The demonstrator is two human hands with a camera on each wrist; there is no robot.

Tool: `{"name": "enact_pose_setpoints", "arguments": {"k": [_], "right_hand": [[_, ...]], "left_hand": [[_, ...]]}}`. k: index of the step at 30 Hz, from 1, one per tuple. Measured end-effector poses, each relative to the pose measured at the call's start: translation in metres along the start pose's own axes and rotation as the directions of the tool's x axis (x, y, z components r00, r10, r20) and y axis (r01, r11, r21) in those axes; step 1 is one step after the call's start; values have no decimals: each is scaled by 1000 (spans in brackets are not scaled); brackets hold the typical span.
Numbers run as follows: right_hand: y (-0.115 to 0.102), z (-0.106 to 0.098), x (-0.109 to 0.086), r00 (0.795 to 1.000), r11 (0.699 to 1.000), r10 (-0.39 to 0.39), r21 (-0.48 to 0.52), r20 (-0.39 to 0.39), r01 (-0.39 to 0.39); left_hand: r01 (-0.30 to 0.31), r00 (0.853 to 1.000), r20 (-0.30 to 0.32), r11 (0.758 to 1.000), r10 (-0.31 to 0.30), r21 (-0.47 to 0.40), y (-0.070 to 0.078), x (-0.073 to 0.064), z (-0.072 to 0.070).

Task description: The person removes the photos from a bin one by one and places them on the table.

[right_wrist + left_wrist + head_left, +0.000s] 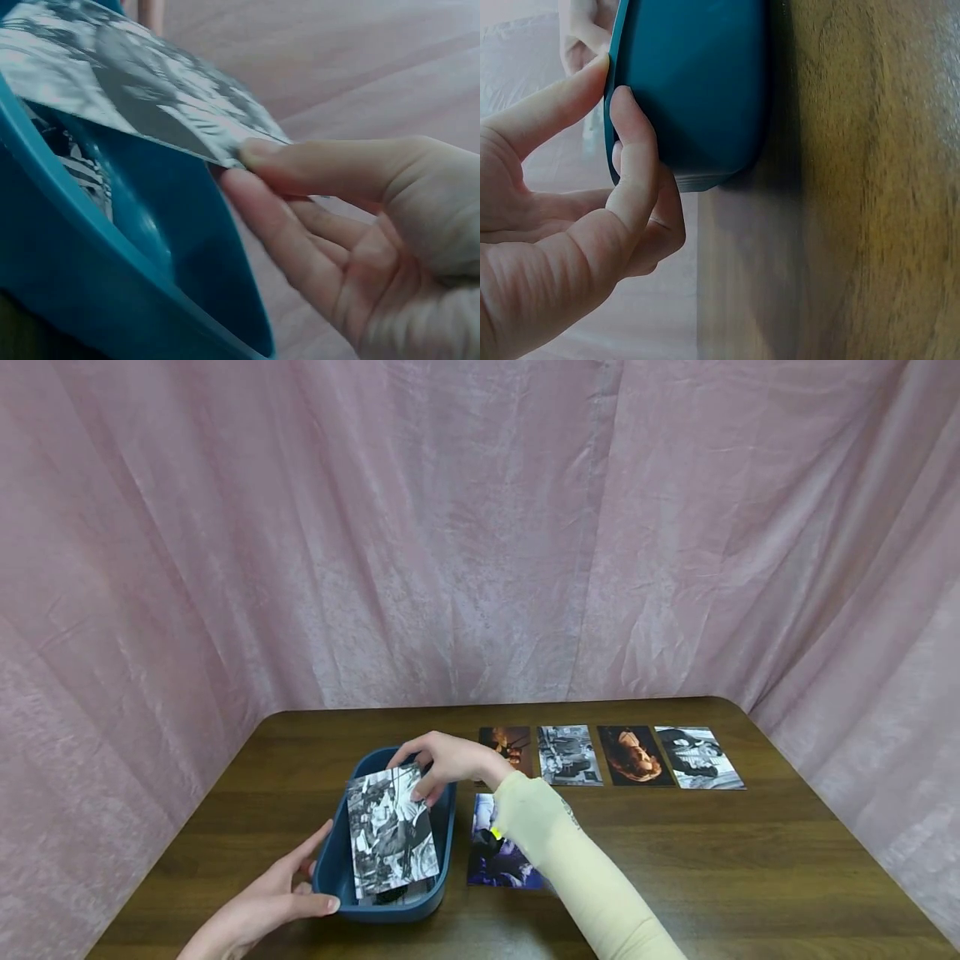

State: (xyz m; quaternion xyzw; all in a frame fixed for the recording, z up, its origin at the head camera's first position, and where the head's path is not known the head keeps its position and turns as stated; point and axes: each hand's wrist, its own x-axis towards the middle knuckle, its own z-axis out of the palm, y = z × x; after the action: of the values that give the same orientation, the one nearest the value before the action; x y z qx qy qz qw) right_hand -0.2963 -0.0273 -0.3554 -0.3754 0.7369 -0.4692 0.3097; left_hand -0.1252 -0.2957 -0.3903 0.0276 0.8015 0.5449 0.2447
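A black-and-white photo print is tilted over the opening of a blue plastic bin. My right hand pinches the print's edge between thumb and fingers, as the right wrist view also shows. With my left hand I grip the bin's rim at its near left side; in the left wrist view the thumb and curled fingers hold the rim. More prints lie inside the bin under the held one, mostly hidden.
Four prints make a row at the back right: an orange-brown one, a grey one, a dark one with an orange figure and a black-and-white one. A purple-blue print lies right of the bin, partly under my right arm.
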Motion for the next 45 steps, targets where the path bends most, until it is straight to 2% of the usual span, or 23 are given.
{"name": "enact_pose_setpoints", "arguments": {"k": [3, 7, 13, 17, 19, 25, 33, 36, 45], "right_hand": [[-3, -8, -11, 995, 999, -38, 21, -95, 40], [-5, -19, -27, 975, 994, -77, 57, -208, 91], [3, -30, -56, 923, 984, -51, 137, -382, 111], [16, -36, -78, 885, 978, -30, 168, -466, 122], [25, -38, -89, 872, 978, -23, 169, -489, 121], [55, -45, -123, 853, 976, 2, 186, -522, 111], [89, -48, -162, 776, 985, 85, 168, -626, 28], [99, -47, -175, 768, 987, 111, 160, -631, -12], [119, -47, -209, 742, 985, 174, 127, -647, -121]], "left_hand": [[2, 1000, -5, 1000, -2, 3, 1, 0, 0], [3, 1000, -7, 1000, -3, 3, 2, 1, 0], [-9, 1000, -1, 1000, 9, -7, 1, 0, 1], [-24, 1000, 3, 1000, 24, -19, 0, -1, 2], [-35, 999, 8, 999, 35, -20, 0, -1, 2], [-40, 999, 8, 999, 41, -16, -2, -1, 1], [-46, 999, 22, 999, 46, -30, -3, 0, 3], [-54, 998, 29, 998, 55, -33, -4, 0, 4], [-35, 999, -16, 999, 35, 3, -4, -1, 4]]}}
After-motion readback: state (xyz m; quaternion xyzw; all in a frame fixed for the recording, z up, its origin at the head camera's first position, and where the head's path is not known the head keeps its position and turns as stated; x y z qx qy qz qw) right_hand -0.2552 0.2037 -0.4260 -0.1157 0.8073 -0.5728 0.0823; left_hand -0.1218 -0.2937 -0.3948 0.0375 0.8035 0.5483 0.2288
